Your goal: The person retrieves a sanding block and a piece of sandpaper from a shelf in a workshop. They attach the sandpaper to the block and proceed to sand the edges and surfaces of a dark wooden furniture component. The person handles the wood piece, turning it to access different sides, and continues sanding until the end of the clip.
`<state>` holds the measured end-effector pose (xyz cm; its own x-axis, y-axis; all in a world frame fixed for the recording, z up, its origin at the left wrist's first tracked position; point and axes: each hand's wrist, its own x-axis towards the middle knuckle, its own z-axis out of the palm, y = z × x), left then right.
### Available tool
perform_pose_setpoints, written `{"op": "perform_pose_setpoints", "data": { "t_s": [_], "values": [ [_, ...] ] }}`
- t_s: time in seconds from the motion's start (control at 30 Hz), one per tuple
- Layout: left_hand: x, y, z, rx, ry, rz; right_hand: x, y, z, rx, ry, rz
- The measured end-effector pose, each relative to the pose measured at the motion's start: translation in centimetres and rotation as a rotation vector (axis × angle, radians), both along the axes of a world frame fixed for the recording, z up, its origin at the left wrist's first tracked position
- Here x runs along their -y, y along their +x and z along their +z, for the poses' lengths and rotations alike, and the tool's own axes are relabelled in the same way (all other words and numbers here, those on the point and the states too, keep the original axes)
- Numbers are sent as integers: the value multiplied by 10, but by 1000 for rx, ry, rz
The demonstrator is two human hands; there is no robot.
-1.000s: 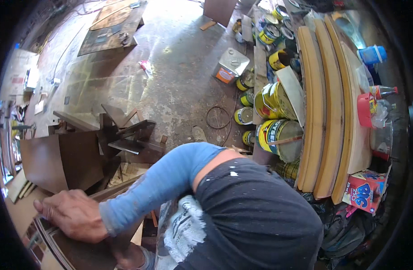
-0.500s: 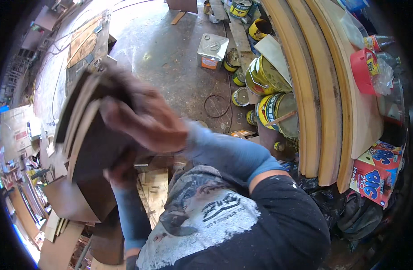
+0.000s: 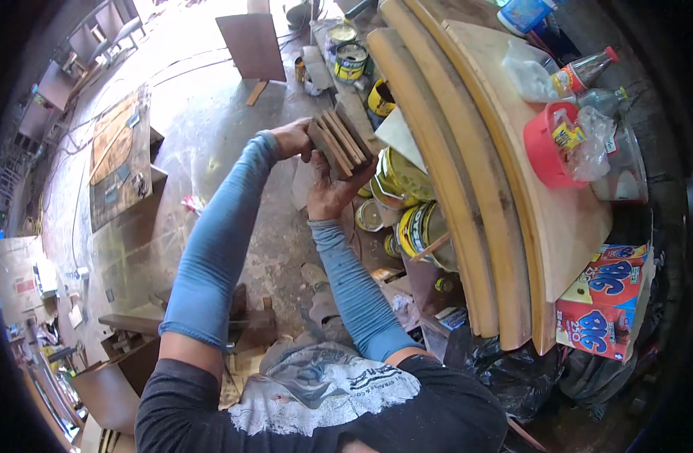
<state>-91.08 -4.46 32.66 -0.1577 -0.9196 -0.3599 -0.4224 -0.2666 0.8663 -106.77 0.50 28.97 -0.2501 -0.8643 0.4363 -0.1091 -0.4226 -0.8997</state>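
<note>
Both my arms, in blue sleeves, reach forward over the floor. Between the hands is a small stack of several dark-faced wooden boards [image 3: 333, 145], their pale edges turned up toward me. My left hand [image 3: 292, 140] grips the stack's left far corner. Around its near side and underneath, my right hand [image 3: 333, 195] is closed, with some fingers hidden behind the boards. The stack is held in the air, just left of the paint cans and the long curved wooden pieces [image 3: 456, 174].
Yellow paint cans [image 3: 398, 177] stand on the right beside the curved pieces. A pale board [image 3: 569, 249] there carries a red tub [image 3: 549, 155] and bottles. A brown panel [image 3: 252, 47] stands ahead; a low worktable [image 3: 127, 198] is at left. Dark cabinet-like pieces [image 3: 120, 381] lie lower left.
The boards have swung from the left, close to me, out to the front and right. My right arm no longer crosses my body, and my left arm is now stretched forward.
</note>
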Motion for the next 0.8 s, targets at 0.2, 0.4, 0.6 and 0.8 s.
{"op": "perform_pose_setpoints", "data": {
  "t_s": [0.2,0.4,0.6,0.8],
  "values": [
    [87,-35,-33,-6,-174,71,82,8,9,461,44,-45],
    [93,-95,-18,198,-267,70,143,-43,-8,108,43,-268],
    [70,-62,-80,207,-204,202,122,-43,-64,-39,185,-198],
    [8,-40,-104,-149,-173,474,120,-70,-104,-294,268,-66]
  ]
}}
